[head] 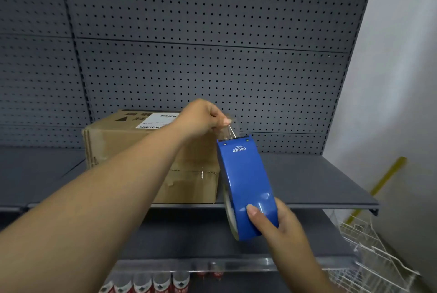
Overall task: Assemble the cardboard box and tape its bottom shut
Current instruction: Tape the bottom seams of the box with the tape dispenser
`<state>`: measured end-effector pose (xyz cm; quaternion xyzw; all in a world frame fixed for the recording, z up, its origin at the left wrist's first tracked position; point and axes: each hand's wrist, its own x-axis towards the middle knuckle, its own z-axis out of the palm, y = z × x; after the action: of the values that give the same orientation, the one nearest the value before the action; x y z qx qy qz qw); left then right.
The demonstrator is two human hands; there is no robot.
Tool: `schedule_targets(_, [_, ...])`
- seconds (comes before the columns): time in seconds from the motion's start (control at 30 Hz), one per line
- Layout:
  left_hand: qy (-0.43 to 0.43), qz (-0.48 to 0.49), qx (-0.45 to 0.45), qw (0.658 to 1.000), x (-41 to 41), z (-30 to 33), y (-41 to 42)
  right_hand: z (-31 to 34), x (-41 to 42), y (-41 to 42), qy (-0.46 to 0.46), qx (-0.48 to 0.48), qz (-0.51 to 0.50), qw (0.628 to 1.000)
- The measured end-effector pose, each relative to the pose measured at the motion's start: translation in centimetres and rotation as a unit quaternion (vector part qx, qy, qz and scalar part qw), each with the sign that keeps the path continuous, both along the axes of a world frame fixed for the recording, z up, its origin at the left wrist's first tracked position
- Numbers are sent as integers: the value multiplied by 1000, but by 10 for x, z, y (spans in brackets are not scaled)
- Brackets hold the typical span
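A brown cardboard box (123,148) stands on the grey shelf (307,181), a white shipping label on its top. Just right of the box, my right hand (281,226) grips a blue tape dispenser (246,188) with a roll of clear tape in it, its cutter end pointing up. Above that end, my left hand (205,118) pinches the free end of the clear tape (228,130) and holds it up off the dispenser. My left forearm crosses in front of the box and hides part of its front face.
A grey pegboard wall (212,44) backs the shelf. Below is a lower shelf with several red-and-white cans (151,283). A white wire basket (376,254) and a yellow pole (383,179) stand at the right by a white wall.
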<state>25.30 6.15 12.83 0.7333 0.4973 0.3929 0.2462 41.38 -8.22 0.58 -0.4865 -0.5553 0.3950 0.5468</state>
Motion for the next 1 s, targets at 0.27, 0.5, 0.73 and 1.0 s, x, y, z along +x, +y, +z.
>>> schedule_targets(0.27, [34,39,31,998,1,-2,8,-17,-16,-3,31,-18,-17,999])
schedule_targets(0.5, [102,34,64,992,8,-7,24,-19,-27,2,47,-42,-36,997])
schedule_targets(0.73, [114,41,67,990,-2,-12,34,-22,-36,8,62,-49,-36,996])
schedule_targets(1.0, [117,52,64,990,-1,-19,41,-26,-42,14,70,-58,-35,995])
